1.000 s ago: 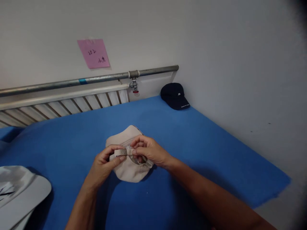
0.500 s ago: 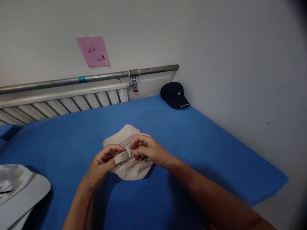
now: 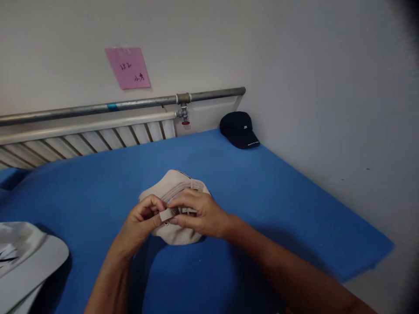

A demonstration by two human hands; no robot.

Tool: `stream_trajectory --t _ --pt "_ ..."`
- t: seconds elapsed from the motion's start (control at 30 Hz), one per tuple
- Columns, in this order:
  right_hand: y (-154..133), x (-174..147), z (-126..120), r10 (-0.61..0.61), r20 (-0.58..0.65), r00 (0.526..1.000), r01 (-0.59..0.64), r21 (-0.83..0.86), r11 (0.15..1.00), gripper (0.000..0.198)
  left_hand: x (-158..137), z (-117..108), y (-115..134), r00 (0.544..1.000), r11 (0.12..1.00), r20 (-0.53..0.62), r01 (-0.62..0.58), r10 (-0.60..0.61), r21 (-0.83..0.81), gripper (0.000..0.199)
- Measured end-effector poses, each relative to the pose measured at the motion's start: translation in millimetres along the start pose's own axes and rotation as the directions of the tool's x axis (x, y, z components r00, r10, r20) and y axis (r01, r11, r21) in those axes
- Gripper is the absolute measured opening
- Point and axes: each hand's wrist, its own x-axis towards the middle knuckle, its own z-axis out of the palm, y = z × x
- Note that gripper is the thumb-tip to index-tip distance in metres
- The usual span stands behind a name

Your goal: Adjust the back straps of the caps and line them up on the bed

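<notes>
A beige cap (image 3: 183,235) lies on the blue-covered surface in front of me, its brim pointing away and its inside partly showing. My left hand (image 3: 144,222) pinches the left end of the cap's back strap (image 3: 167,214) between thumb and fingers. From the right, my right hand (image 3: 201,213) closes its thumb and fingertips on the same strap, close to the left fingers. A small metal eyelet shows just under the strap. Part of the cap's opening is hidden behind my right hand.
White caps (image 3: 36,266) lie at the lower left. A dark navy cap (image 3: 238,128) sits in the far corner against the wall. Behind the blue surface (image 3: 294,209) run a radiator (image 3: 88,138) and a metal pipe (image 3: 144,102) with a red-handled valve. A pink note (image 3: 128,68) hangs above.
My right hand has shifted left along the strap, its fingers now nearer my left hand. More of the cap's inner band shows at the upper right. My left hand has barely moved.
</notes>
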Motion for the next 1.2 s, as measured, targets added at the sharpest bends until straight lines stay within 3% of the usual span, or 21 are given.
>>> stream_trajectory --t 0.07,0.2,0.4,0.7,1.2 --pt "-0.3 0.1 0.0 0.024 -0.013 1.000 -0.024 0.054 0.998 0.020 -1.8 -4.3 0.1 0.999 1.000 0.045 -0.017 0.016 0.019 0.012" --pt "0.4 0.1 2.5 0.046 -0.039 0.998 -0.041 0.123 0.992 0.021 -4.5 -5.2 6.6 0.978 0.993 0.183 -0.108 0.097 0.056 0.024" --pt "3.9 -0.5 4.1 0.020 -0.025 0.999 -0.016 0.153 0.988 0.023 -6.4 5.7 17.1 0.990 0.967 0.121 -0.103 0.077 0.232 0.021" --pt "-1.0 0.7 0.0 0.070 -0.011 0.997 -0.068 0.165 0.984 0.022 -11.5 -8.9 13.1 0.990 0.994 0.140 -0.043 0.029 0.096 0.025" --pt "-1.6 -1.1 -0.4 0.188 0.012 0.982 -0.186 0.223 0.957 0.022 -11.3 -7.9 12.6 0.992 0.998 0.115 0.046 -0.050 0.036 0.024"
